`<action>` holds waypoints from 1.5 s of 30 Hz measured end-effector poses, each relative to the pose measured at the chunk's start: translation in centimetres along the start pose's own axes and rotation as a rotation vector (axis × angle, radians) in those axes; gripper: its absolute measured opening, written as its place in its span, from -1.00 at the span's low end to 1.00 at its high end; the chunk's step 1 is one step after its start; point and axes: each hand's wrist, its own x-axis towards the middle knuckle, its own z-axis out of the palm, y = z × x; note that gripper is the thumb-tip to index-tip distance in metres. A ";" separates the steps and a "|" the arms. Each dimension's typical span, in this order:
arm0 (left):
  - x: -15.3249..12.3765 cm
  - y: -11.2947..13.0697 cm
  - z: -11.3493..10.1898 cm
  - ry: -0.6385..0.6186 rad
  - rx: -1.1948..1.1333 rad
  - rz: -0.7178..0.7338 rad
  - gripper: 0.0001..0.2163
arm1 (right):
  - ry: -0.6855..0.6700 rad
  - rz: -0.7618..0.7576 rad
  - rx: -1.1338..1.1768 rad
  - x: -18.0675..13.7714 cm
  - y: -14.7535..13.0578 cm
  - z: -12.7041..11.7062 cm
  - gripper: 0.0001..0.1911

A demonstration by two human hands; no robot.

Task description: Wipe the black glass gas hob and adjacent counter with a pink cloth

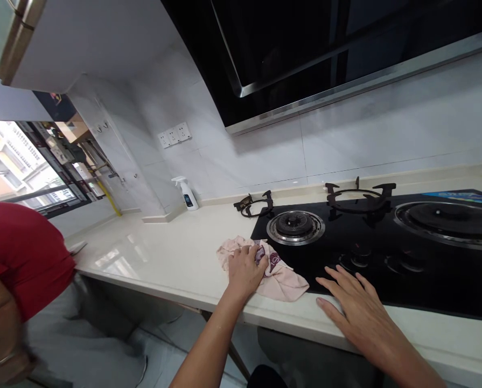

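Bunched under my left hand (246, 268) is a pale pink cleaning cloth (285, 283) with a dark purple print; my fingers are curled over it. The cloth lies across the white counter and the left front corner of the black gas cooktop (305, 264). My right hand (349, 307) is at the cooktop's front edge, fingers spread, holding nothing. Beyond its fingertips are two control knobs (360, 254). Left of the cooktop, one pot support (259, 207) rests partly on the counter, and another pot support (360, 199) sits at the back between the burners.
A white spray bottle (188, 195) stands against the wall below the sockets (174, 135). The black range hood (325, 54) hangs low over the cooktop. At the left, a person in a red top (22, 253) is beside the white counter (152, 258). A window is behind them.
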 end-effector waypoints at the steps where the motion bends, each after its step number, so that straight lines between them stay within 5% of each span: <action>1: 0.0 0.0 0.0 -0.001 0.000 -0.002 -0.58 | -0.002 0.003 0.002 0.0 0.0 0.0 -0.49; 28: -0.9 0.9 -1.2 -0.067 -0.014 -0.007 -0.60 | -0.009 0.049 0.031 0.2 0.0 0.4 -0.46; 39: -5.5 6.7 -1.9 0.030 -0.184 0.223 -0.59 | 0.106 0.088 0.119 0.0 0.6 1.0 -0.40; 45: -6.6 9.2 -2.2 0.026 -0.321 0.346 -0.60 | 0.097 -0.052 0.073 -0.6 2.2 1.9 -0.46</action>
